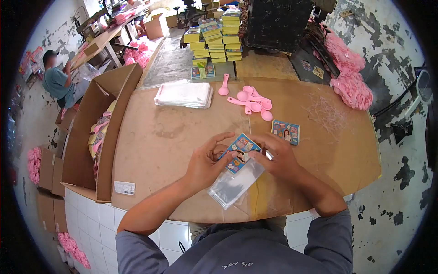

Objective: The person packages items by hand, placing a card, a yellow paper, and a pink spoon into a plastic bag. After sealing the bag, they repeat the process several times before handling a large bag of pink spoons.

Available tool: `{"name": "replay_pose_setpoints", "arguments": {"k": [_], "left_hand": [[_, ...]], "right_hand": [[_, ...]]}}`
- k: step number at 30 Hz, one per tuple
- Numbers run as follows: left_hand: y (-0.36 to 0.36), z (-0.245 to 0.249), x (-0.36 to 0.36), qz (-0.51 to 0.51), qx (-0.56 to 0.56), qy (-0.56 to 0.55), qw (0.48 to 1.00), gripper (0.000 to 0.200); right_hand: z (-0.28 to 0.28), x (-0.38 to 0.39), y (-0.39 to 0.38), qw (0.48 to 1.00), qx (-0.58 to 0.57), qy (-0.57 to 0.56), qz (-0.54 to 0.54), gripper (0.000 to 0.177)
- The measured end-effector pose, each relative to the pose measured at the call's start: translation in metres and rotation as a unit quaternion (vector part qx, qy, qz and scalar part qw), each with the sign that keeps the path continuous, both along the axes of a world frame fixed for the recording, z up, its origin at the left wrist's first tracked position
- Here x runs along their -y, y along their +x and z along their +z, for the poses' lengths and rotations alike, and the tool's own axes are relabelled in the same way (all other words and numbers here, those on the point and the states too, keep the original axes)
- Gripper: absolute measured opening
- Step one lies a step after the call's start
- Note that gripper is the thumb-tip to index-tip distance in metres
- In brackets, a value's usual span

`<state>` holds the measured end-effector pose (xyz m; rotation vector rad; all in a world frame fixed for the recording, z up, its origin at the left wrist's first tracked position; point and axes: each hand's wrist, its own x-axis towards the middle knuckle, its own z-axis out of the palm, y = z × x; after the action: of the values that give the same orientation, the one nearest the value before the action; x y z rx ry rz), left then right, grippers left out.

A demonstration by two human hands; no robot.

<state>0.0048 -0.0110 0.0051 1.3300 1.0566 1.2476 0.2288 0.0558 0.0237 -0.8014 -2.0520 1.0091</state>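
Note:
A small blue printed card [238, 157] with a yellow edge is tilted between both hands over the table. My left hand [206, 157] is closed on its left side, thumb on the front. From the right, my right hand [279, 156] pinches the card's edge with the fingers partly hidden behind it. A clear plastic bag [235, 186] hangs below the card, its upper end reaching up to my right hand. Just beyond that hand lies another printed card [286, 132]. Several pink plastic scoops [253, 101] rest in a loose pile farther back, with one scoop [223, 86] apart.
A stack of clear bags [183, 95] lies at the back left of the cardboard-covered table [155, 160]. Yellow-edged card stacks [213, 41] stand behind. At the left is an open carton [119, 105] with packed goods. A person [59, 80] sits beyond it.

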Motion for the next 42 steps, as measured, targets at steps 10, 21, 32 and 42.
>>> {"name": "replay_pose_setpoints", "arguments": {"k": [10, 21, 32, 42], "left_hand": [[-0.004, -0.006, -0.003, 0.000, -0.033, 0.020, 0.999, 0.044], [-0.008, -0.005, -0.006, -0.022, -0.003, -0.039, 0.999, 0.036], [-0.010, -0.003, -0.007, 0.007, 0.058, -0.063, 0.996, 0.034], [-0.009, -0.009, -0.008, -0.017, 0.021, -0.063, 0.998, 0.028]], "right_hand": [[-0.007, -0.015, 0.002, 0.984, 0.016, 0.060, 0.168, 0.018], [-0.012, -0.130, 0.009, 0.947, 0.194, 0.241, -0.091, 0.026], [0.037, -0.050, 0.023, 0.994, 0.062, 0.084, -0.010, 0.017], [0.024, -0.040, 0.027, 0.986, 0.068, 0.151, 0.034, 0.014]]}}
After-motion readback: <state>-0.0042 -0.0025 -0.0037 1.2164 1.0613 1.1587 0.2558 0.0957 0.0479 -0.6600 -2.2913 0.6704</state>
